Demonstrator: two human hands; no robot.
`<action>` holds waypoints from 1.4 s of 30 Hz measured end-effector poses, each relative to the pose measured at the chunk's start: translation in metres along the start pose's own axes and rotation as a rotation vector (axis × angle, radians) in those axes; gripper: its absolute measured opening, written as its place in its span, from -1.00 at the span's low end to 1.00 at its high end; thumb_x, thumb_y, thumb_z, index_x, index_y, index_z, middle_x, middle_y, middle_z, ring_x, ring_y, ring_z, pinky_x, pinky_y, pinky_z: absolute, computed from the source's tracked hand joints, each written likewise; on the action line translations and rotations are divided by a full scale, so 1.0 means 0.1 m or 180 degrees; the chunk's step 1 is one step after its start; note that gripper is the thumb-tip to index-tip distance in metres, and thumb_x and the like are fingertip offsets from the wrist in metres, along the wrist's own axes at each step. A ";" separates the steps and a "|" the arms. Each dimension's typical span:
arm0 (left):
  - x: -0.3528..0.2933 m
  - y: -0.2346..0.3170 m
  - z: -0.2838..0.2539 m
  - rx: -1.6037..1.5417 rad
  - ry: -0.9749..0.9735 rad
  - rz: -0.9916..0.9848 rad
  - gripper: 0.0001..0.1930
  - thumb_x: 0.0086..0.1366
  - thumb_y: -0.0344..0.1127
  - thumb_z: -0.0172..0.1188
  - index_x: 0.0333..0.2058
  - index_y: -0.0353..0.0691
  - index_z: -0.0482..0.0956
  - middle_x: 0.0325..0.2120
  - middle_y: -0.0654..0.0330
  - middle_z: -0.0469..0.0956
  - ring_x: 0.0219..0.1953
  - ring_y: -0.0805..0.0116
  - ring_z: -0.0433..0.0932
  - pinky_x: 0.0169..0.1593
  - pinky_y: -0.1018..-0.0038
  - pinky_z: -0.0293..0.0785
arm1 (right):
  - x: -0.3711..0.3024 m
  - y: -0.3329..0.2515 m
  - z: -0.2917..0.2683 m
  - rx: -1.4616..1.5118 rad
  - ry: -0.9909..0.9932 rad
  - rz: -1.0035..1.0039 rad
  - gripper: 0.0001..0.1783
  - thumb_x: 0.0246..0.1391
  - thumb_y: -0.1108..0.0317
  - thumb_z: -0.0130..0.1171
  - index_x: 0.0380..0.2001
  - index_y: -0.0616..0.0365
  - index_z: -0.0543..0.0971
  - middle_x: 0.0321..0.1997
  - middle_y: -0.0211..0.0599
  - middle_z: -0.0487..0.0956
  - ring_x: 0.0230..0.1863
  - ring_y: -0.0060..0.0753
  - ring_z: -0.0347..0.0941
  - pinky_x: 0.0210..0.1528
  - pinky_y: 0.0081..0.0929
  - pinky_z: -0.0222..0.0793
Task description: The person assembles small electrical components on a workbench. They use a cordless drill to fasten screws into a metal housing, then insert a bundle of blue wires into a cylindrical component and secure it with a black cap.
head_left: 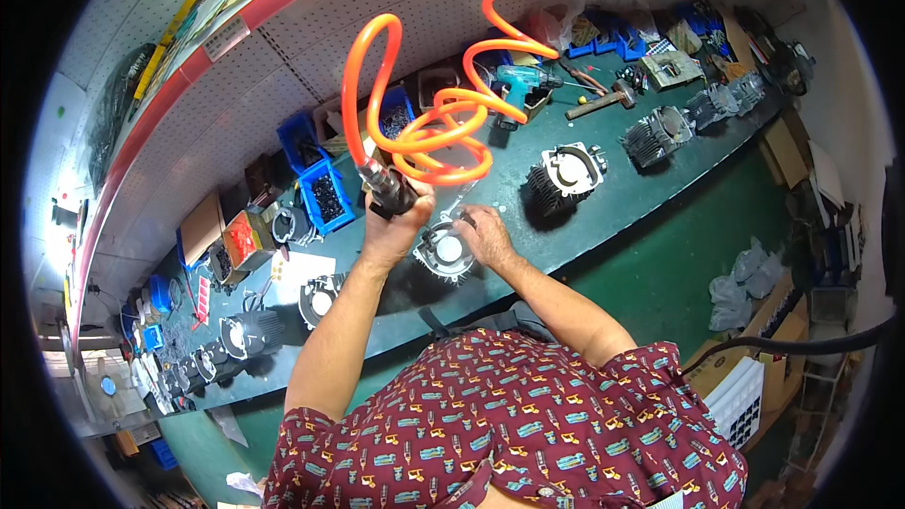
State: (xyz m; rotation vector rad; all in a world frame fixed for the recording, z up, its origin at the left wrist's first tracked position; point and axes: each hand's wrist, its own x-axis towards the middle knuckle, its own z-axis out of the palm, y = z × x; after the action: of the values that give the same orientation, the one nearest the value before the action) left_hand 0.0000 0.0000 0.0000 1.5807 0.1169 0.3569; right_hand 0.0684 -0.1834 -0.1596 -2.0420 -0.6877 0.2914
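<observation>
My left hand is closed round a dark air screwdriver with a metal end, from which an orange coiled hose rises. Below and to the right of the tool stands a round, finned metal housing with a pale disc in its middle. Fingers of my right hand are bent in and closed on the upper right rim of this housing; their tips are partly hidden. The tool's working tip is hidden behind my left hand.
Similar housings stand to the right and left on the green bench. Blue bins of small dark parts line the back. A teal cordless drill and a hammer lie at the far right. Loops of hose hang above the bench.
</observation>
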 end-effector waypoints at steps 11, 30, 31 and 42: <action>0.07 0.80 -0.41 -0.0695 0.1252 0.0659 -0.76 0.21 -0.59 0.27 -0.14 -0.23 0.60 -0.17 0.28 0.61 -0.13 0.50 0.55 0.02 0.50 0.46 | 0.03 0.00 0.00 0.0005 -0.0069 -0.0196 -0.49 0.20 0.12 0.16 0.09 0.26 0.53 0.10 0.09 0.57 0.21 0.16 0.39 0.30 -0.14 0.29; 0.48 -1.57 -0.52 0.2282 -0.0278 -0.1075 -0.78 -0.08 -0.38 0.35 -0.41 -0.28 0.59 -0.53 0.09 0.59 -0.45 0.25 0.57 -0.25 0.28 0.52 | 1.31 0.81 -3.19 -0.0626 0.1336 0.0099 -0.77 0.10 0.36 0.25 -0.16 0.15 0.68 -0.25 -0.03 0.70 -0.17 -0.07 0.68 -0.15 -0.25 0.57; 0.54 -1.57 -0.47 0.2440 -0.0356 -0.1270 -0.77 -0.07 -0.38 0.36 -0.37 -0.28 0.63 -0.47 0.08 0.65 -0.41 0.22 0.62 -0.22 0.30 0.55 | 1.48 1.09 -3.25 -0.0734 0.1363 0.0164 -0.77 0.09 0.37 0.25 -0.17 0.13 0.69 -0.26 -0.01 0.70 -0.16 0.00 0.67 -0.13 -0.21 0.56; 0.89 -1.68 0.13 0.2509 -0.0194 -0.2639 -0.66 -0.08 -0.29 0.38 -0.26 -0.25 0.63 -0.44 0.14 0.64 -0.41 0.31 0.59 -0.23 0.29 0.55 | 3.10 3.09 -3.42 -0.1688 0.0633 0.1265 -0.73 0.06 0.21 0.29 -0.20 0.04 0.75 -0.20 0.04 0.69 -0.08 0.08 0.62 0.07 -0.08 0.49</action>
State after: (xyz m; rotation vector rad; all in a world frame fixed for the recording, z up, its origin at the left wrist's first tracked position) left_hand 0.1128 0.0217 -0.1525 2.1313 0.9213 -0.4486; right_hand 0.5876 -0.3741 -0.2152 -2.6725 -0.2397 0.1334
